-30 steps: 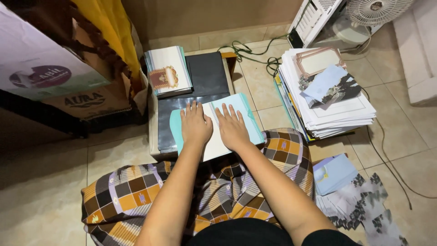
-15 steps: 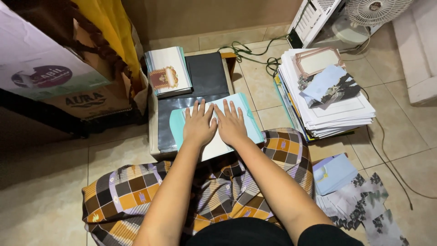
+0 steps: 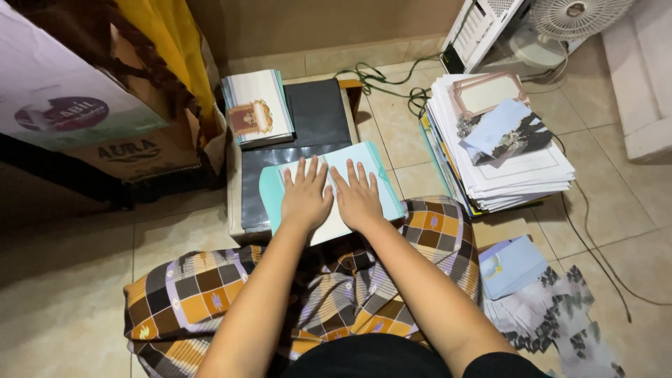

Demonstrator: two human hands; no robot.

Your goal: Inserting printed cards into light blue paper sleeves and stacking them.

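Hands are doing all the work here: the left hand (image 3: 306,198) and the right hand (image 3: 358,198) are both lying flat, palms down, side by side on a pale card (image 3: 329,227) that's sitting on top of a light teal envelope (image 3: 381,182). Fingers (image 3: 301,170) are stretched out straight and slightly spread, not gripping anything, just pressing down on the paper. The thumbs are nearly touching in the middle.

That envelope is resting on a dark grey sheet (image 3: 318,115) covering a low bench (image 3: 233,182), right in front of the person's lap, which is draped in a checked brown and orange cloth (image 3: 210,294).

At the far left corner of the bench a small stack of cards (image 3: 257,105) with a gold ornament printed on top is sitting. Off to the right on the tiled floor (image 3: 70,301) a tall pile of white sheets (image 3: 518,168) is leaning a bit, with a framed card and a pale blue envelope lying on top. Nearer the person's right knee, a blue envelope pile (image 3: 514,266) and some grey patterned sheets (image 3: 560,315) are lying spread on the floor. A green cable (image 3: 381,73) is trailing behind the bench.
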